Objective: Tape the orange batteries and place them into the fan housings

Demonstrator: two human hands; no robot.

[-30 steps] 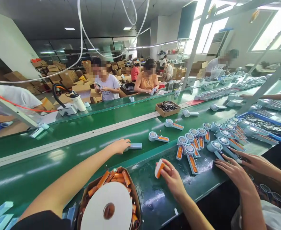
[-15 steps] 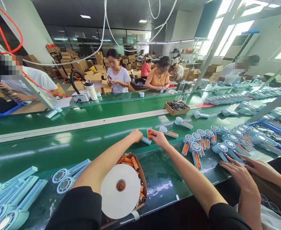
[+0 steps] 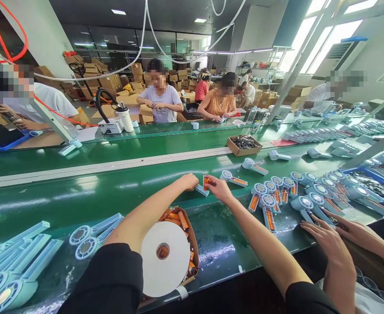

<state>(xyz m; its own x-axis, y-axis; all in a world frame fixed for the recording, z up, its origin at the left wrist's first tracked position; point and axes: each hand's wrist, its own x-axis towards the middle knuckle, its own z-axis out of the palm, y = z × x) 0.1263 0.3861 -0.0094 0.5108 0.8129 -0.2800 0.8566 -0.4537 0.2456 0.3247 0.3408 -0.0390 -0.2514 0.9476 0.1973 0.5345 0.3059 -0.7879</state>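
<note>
"Orange cell (image 3: 206, 183): where is it seen in the head view, and how is it gripped?"

"It is held over the green belt (image 3: 113, 174), just beside the handle end of a light-blue casing (image 3: 202, 190), pinched between the closed thumb and fingers of the right hand (image 3: 217, 187)."

"And the casing?"

"Its other end is covered by the left hand (image 3: 189, 181), by whose curled fingers it is gripped."

"How should they be handled?"

"The cell is judged stiff, smooth-wrapped and fairly heavy for its size; it is best taken by its sides, unsqueezed. The casing is judged light and rigid, best steadied at the covered end."
</note>
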